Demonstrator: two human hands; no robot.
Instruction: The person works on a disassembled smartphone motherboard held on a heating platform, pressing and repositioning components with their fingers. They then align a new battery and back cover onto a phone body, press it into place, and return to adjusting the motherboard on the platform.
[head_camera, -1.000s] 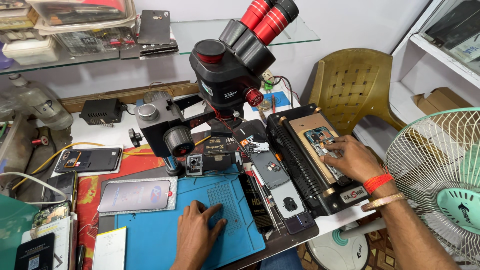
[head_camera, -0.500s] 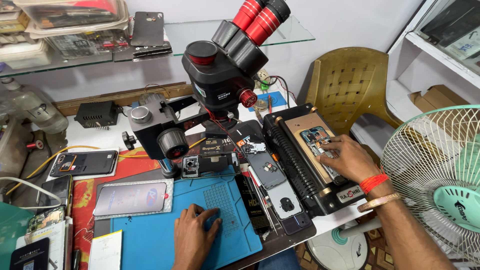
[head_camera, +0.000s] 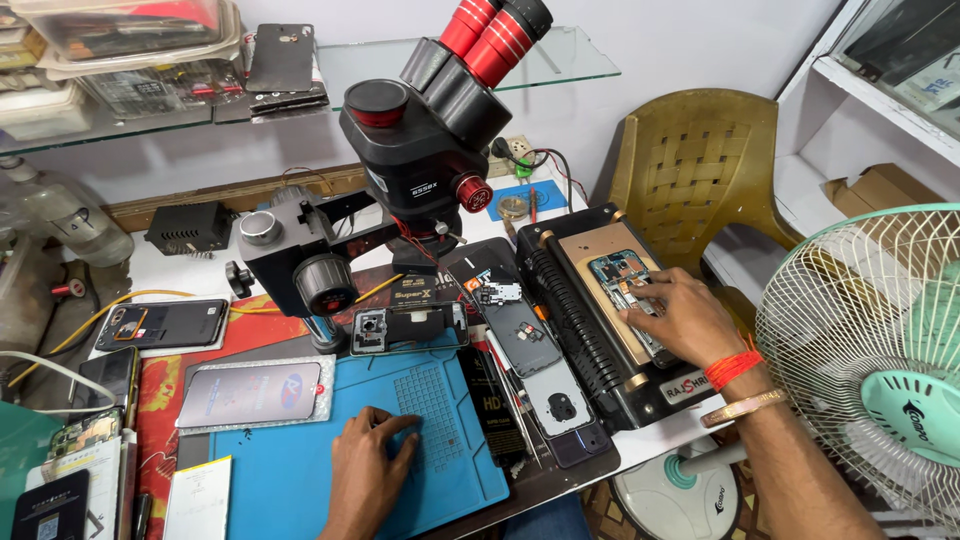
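Left hand (head_camera: 365, 475): rests at the lower centre of the frame, palm down and fingers spread loosely on the blue rubber work mat (head_camera: 290, 480); it grips nothing.
Mat surroundings: a flat phone screen panel in clear wrap (head_camera: 255, 392) lies on the mat's upper left edge; a white slab-shaped box (head_camera: 198, 497) sits at the lower left.
Right hand (head_camera: 690, 320): lies at centre right, fingers curled down onto the opened phone with exposed circuit board (head_camera: 620, 275); fingertips press on it, but whether they pinch anything I cannot tell.
Phone location: it lies on the tan plate of a black heating machine (head_camera: 600, 340), right of centre.
Middle ground: a dark phone back cover (head_camera: 540, 355) lies between mat and machine; a metal phone holder clamp (head_camera: 408, 328) stands just above the mat.
Further back: a black stereo microscope with red eyepieces (head_camera: 430, 140) rises at the upper centre.
Far right: a mustard plastic chair (head_camera: 700, 160) stands behind a white-caged table fan (head_camera: 880, 370).
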